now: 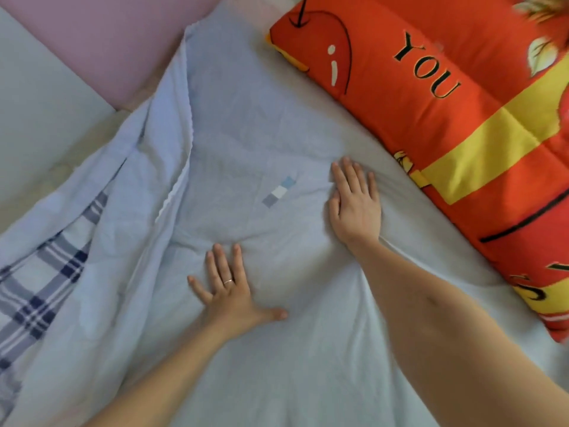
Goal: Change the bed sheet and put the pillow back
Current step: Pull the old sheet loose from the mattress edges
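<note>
Pale blue cotton bed sheet [277,124] covers the mattress, its plaid-lined edge folded back at left, beside a red-and-yellow printed pillow [462,134]. Right hand [354,204] and ringed left hand [231,288] press flat, fingers spread, gripping nothing. Soft, light fabric likely wrinkles easily; best gripped at edges.

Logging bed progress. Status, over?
Left hand and right hand open, flat on pale blue sheet. Sheet wrinkled. Orange pillow lying along right edge.
</note>
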`<move>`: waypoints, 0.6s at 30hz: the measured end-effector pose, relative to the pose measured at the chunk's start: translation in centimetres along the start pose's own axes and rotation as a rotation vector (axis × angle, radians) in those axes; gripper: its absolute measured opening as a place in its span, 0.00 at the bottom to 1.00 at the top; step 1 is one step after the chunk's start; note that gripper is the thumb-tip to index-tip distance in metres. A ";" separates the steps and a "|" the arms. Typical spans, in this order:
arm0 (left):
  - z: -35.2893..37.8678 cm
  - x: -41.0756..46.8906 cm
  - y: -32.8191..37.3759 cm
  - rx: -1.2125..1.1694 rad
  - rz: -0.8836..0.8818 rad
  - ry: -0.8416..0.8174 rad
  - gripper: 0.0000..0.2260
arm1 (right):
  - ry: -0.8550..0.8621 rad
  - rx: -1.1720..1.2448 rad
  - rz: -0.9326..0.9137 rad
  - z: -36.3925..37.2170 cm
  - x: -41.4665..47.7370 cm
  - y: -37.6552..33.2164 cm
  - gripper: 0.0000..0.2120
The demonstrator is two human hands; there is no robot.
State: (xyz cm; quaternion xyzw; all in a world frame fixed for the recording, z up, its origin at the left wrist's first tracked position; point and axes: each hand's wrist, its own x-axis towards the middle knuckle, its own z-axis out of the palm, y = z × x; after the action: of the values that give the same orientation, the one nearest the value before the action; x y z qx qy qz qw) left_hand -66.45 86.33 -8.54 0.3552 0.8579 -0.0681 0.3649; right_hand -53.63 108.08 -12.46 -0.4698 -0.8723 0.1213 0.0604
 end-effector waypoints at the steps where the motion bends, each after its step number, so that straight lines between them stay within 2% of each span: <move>1: -0.3 0.3 -0.1 0.020 0.026 0.071 0.66 | -0.008 -0.012 0.001 -0.1 0.1 0.1 0.28; 4: -5.6 4.5 1.1 -0.133 0.122 0.288 0.61 | -0.071 -0.019 0.004 0.0 0.8 0.1 0.29; 6: -12.0 8.4 3.3 -0.246 0.033 0.412 0.60 | -0.069 -0.018 0.022 -0.2 1.2 0.0 0.29; 8: -18.6 12.8 6.3 -0.316 -0.032 0.437 0.61 | -0.069 0.011 0.042 -0.5 1.4 0.1 0.29; 11: -23.8 17.2 9.0 -0.282 -0.080 0.255 0.63 | -0.073 0.008 0.046 -0.5 1.2 -0.2 0.29; 14: -23.6 18.8 10.6 -0.211 -0.111 0.038 0.67 | -0.091 -0.003 0.060 -0.7 1.5 0.3 0.29; 18: -21.9 20.6 11.7 -0.188 -0.180 -0.034 0.73 | -0.104 -0.018 0.047 -0.5 1.7 0.3 0.30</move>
State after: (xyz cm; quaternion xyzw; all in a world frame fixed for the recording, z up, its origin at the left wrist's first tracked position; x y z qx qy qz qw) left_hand -81.30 114.69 -4.89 0.2398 0.8826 -0.0259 0.4035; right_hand -54.23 109.73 -12.05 -0.4838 -0.8640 0.1390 0.0080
